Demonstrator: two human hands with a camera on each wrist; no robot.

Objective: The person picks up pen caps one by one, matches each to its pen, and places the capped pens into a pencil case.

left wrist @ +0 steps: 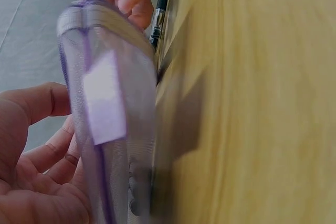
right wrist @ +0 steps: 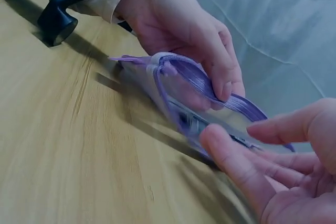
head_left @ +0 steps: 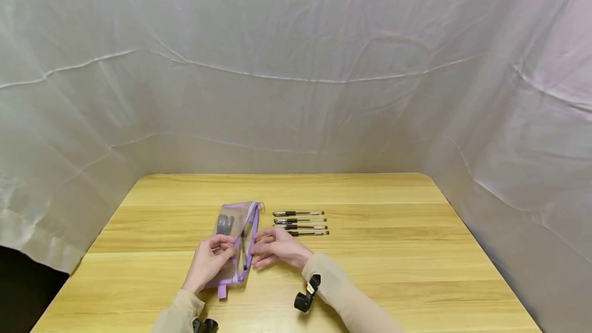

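Observation:
A purple-edged, see-through mesh pencil pouch (head_left: 231,271) stands with its zipped mouth apart, facing right. My left hand (head_left: 210,261) pinches one side of the mouth, thumb over the purple edge (right wrist: 244,106) in the right wrist view. Inside the pouch lies a dark pen (head_left: 243,251), partly hidden by mesh and fingers. My right hand (head_left: 279,248) is at the mouth's other side, its fingertips beside the pen's end and apart from each other in the right wrist view. Some dark grey shapes (head_left: 225,224) show through the mesh deeper in the pouch.
Several black-gripped clear pens (head_left: 300,220) lie in parallel on the wooden table (head_left: 393,271), just beyond my right hand. A small ring (head_left: 262,207) hangs at the pouch's far end, a purple tab (head_left: 222,292) at its near end. Grey cloth (head_left: 296,107) surrounds the table.

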